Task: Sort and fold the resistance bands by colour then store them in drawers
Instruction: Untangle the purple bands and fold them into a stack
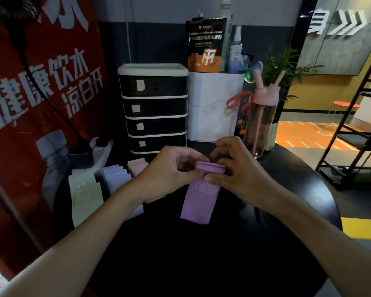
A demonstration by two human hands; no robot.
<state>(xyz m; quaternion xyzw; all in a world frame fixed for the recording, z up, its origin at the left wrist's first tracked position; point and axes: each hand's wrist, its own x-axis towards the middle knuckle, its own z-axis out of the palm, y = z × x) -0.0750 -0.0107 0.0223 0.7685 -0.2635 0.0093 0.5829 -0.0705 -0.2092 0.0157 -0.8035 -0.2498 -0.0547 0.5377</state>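
Both forearms come in from the bottom corners and meet over the middle of the round black table (pixel 201 264), wrists pretty level, knuckles facing up and toward the camera. The left hand (pixel 169 172) has its fingers curled in and is pinching the left edge of the purple band (pixel 199 202) right where it's bunched up. The right hand (pixel 238 170) has the right edge of that same bunch, with its thumb lying across the front and the other fingers bent over the top and back; a couple of them look lifted off, can't really tell. So neither hand is open, both have hold of that one band. The band itself is light purple and flat. Its top is gathered into a few stacked folds you can see edge-on between the two hands, and the rest hangs straight down toward 6 o'clock with its bottom end on the table. There's a white "10" printed just under the fold, a bit blurry. Off at 9 o'clock from the hands there are more bands lying on the table: a pale green band (pixel 85 196) furthest left, lavender bands (pixel 118 179) beside it, and pink bands (pixel 136 167) just behind the left hand at about 10 o'clock. The black drawer unit (pixel 154 108) sits at 11 o'clock from the hands at the back of the table, all four drawers closed, each with a little paper label.
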